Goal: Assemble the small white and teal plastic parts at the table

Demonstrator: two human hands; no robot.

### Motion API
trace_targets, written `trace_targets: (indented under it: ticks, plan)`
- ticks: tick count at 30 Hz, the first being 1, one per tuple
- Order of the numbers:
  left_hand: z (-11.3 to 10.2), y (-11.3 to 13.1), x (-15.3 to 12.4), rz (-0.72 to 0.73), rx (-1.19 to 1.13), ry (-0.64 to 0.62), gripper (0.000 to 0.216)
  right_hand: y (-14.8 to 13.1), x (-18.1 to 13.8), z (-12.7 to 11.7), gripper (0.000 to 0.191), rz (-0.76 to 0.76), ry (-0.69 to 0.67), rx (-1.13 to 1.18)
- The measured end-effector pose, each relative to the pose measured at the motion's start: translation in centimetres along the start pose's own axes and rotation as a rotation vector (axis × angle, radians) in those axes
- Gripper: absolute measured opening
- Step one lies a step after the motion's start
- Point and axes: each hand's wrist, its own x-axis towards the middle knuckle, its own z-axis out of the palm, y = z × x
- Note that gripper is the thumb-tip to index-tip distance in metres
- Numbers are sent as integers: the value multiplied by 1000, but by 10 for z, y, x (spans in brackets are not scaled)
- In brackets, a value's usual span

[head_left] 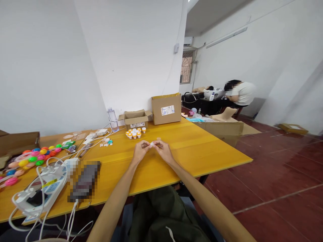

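Note:
Both my hands meet over the middle of the yellow table. My left hand and my right hand pinch a tiny white piece between their fingertips, fingers closed on it. Just beyond them stands a cluster of several small white pots with orange bases. A few more small white and teal bits lie to the left of the pots.
Two cardboard boxes and a clear bottle stand at the table's far edge. Coloured plastic eggs, a white power strip with cables and a blurred dark object fill the left side. Another person sits at a far desk.

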Motion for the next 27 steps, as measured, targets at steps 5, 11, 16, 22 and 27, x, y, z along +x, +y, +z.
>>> trace_targets:
  ticks: [5, 11, 16, 22, 27]
  plan:
    - [1, 5, -3, 29, 10, 1, 22, -2, -1, 0, 14, -18, -9, -32]
    - [1, 8, -5, 90, 69, 8, 19, -2, -3, 0, 14, -24, -21, -55]
    - [1, 9, -4, 136, 107, 2, 12, -1, -3, 0, 15, -24, -38, -28]
    - [0, 10, -4, 153, 133, 3, 10, 2, -2, 0, 19, -2, -51, -12]
    - [0, 8, -4, 153, 133, -1, 11, 5, 0, 0, 23, 11, -46, 27]
